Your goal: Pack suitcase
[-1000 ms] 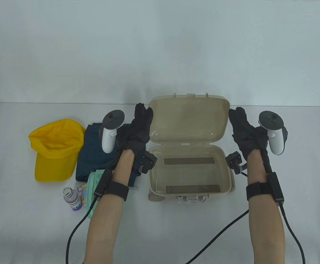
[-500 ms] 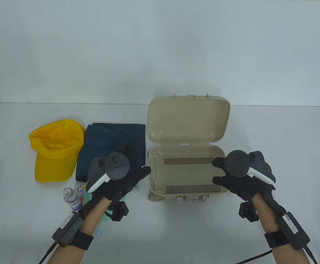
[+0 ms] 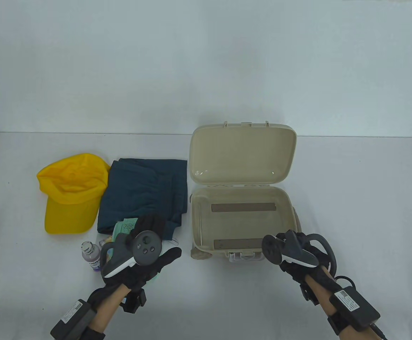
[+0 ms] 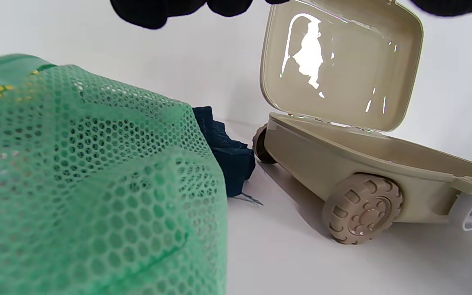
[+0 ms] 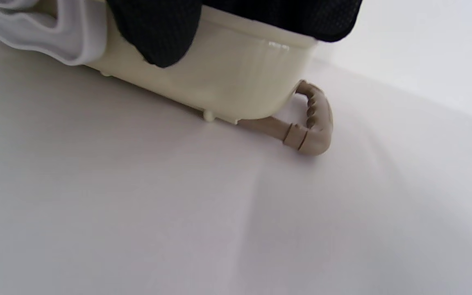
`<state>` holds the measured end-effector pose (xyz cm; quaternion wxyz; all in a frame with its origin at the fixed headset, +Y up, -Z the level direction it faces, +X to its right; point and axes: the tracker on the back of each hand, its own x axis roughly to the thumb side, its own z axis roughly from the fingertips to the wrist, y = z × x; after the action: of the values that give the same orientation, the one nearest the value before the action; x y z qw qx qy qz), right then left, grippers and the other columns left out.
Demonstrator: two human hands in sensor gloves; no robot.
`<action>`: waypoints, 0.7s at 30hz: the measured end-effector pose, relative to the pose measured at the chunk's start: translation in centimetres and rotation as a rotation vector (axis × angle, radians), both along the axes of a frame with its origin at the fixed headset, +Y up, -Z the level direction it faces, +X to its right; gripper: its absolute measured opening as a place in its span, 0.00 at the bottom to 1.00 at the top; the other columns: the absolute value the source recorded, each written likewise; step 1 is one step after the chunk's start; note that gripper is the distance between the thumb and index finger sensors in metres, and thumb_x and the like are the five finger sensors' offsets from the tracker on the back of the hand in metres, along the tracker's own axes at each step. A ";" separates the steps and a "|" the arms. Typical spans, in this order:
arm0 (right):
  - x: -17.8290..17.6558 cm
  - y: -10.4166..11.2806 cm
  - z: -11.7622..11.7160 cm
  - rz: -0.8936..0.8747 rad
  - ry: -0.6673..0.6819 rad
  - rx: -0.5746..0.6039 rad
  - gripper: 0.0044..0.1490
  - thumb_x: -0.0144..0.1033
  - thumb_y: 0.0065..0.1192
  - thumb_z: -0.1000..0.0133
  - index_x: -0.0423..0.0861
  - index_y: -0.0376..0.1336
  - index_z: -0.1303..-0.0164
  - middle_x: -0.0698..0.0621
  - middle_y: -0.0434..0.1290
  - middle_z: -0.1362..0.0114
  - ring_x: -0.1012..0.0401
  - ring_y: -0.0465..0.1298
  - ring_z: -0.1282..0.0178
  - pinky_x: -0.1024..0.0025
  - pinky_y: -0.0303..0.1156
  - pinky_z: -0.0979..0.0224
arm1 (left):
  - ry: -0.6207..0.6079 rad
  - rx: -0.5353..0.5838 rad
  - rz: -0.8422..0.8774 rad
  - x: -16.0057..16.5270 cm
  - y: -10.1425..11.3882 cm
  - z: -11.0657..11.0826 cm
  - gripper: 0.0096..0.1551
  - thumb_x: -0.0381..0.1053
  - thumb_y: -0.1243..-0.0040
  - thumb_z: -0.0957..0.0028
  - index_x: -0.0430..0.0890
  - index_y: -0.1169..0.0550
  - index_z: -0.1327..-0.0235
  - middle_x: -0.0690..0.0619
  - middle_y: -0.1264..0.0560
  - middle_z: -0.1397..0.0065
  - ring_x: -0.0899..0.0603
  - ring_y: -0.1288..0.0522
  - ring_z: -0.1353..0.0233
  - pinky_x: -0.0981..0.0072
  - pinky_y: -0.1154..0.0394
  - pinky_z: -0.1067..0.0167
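The beige suitcase (image 3: 291, 209) lies open on the table, lid (image 3: 243, 156) upright, base empty. My left hand (image 3: 158, 239) hovers with spread, relaxed fingers over a green mesh bag (image 3: 125, 225); in the left wrist view the mesh bag (image 4: 96, 184) fills the left and my fingertips (image 4: 146, 12) hang clear above it. My right hand (image 3: 292, 249) is at the suitcase's front right corner, holding nothing. In the right wrist view a gloved finger (image 5: 158, 37) hangs in front of the suitcase wall (image 5: 236, 82).
Left of the suitcase lie a folded dark teal garment (image 3: 146, 187) and a yellow cap (image 3: 71, 194). A small bottle of purple liquid (image 3: 91, 255) stands by the mesh bag. The suitcase's brown handle (image 5: 314, 123) sticks out at its right, a white latch (image 3: 245, 255) at the front.
Both hands have drawn back from the lid's sides toward the table's front. The left now sits over the mesh bag, the right at the suitcase's front right corner.
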<state>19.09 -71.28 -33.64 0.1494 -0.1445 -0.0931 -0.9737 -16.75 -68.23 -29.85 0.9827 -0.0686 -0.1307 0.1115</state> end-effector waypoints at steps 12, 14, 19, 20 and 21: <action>3.1 0.5 -1.2 -0.032 -0.104 -0.033 0.26 0.46 0.65 0.48 0.63 0.65 0.39 0.62 0.76 0.34 0.63 0.75 0.31 0.59 0.68 0.20 | 0.002 0.012 -0.010 -0.2 -0.1 0.1 0.57 0.74 0.56 0.50 0.45 0.57 0.17 0.40 0.57 0.12 0.29 0.56 0.14 0.41 0.46 0.21; 4.1 0.5 -1.4 -0.035 -0.136 -0.037 0.26 0.47 0.65 0.48 0.63 0.65 0.39 0.62 0.76 0.34 0.63 0.75 0.31 0.59 0.68 0.20 | 0.004 0.014 -0.008 -0.3 -0.1 0.0 0.57 0.75 0.57 0.50 0.45 0.57 0.17 0.40 0.57 0.12 0.30 0.56 0.14 0.41 0.47 0.21; 6.9 0.5 -1.7 -0.044 -0.235 -0.043 0.26 0.47 0.65 0.49 0.63 0.66 0.39 0.62 0.77 0.34 0.63 0.76 0.32 0.59 0.68 0.20 | 0.008 0.020 -0.002 -0.5 -0.1 0.0 0.57 0.74 0.56 0.50 0.45 0.57 0.17 0.40 0.58 0.12 0.30 0.56 0.14 0.41 0.47 0.21; 7.5 0.5 -1.8 -0.046 -0.255 -0.044 0.26 0.47 0.65 0.49 0.63 0.66 0.39 0.62 0.77 0.34 0.63 0.76 0.32 0.59 0.69 0.20 | 0.009 0.022 -0.002 -0.5 -0.1 -0.1 0.57 0.74 0.56 0.50 0.45 0.57 0.17 0.40 0.58 0.12 0.30 0.56 0.14 0.41 0.47 0.21; 7.9 0.5 -1.8 -0.046 -0.268 -0.044 0.26 0.47 0.65 0.49 0.63 0.66 0.39 0.62 0.77 0.34 0.63 0.76 0.32 0.59 0.69 0.20 | 0.009 0.023 -0.002 -0.6 0.0 -0.1 0.57 0.74 0.56 0.50 0.46 0.57 0.17 0.40 0.58 0.12 0.30 0.56 0.14 0.41 0.47 0.21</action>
<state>27.02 -70.73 -35.44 0.1099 -0.0184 -0.1304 -0.9852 -17.30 -68.27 -29.90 0.9841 -0.0570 -0.1276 0.1096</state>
